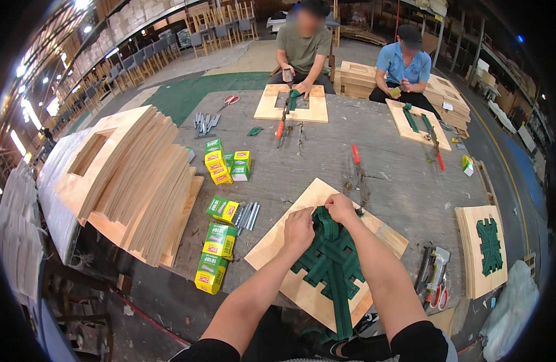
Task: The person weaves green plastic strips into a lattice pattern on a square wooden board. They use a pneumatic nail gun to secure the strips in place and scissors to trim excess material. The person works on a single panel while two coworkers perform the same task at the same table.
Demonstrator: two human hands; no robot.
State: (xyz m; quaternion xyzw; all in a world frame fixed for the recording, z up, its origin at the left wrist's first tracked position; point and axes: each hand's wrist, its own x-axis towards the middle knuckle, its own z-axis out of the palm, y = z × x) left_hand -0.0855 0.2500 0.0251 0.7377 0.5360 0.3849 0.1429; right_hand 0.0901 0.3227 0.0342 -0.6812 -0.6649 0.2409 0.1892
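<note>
Webbing work fills the head view: a pale square plywood panel point(272, 247) lies tilted on the grey workbench point(399, 175) just in front of the person, and woven dark green fabric straps point(332, 265) cross over its middle opening. The left hand point(298, 230) rests on the panel at the upper left of the weave, fingers curled down onto a strap end, pinching it as far as can be told. The right hand point(341, 208) sits just beside it at the top edge, closed over the bunched strap ends. Judging by this, the straps are being pulled taut and lined up at the top rim before fastening; the next move seems to call for holding that tension while reaching for the silver staple gun point(434, 271) lying to the right. Green and yellow staple boxes point(221, 240) stand to the left, near a tall leaning stack of cut plywood frames point(133, 175).
</note>
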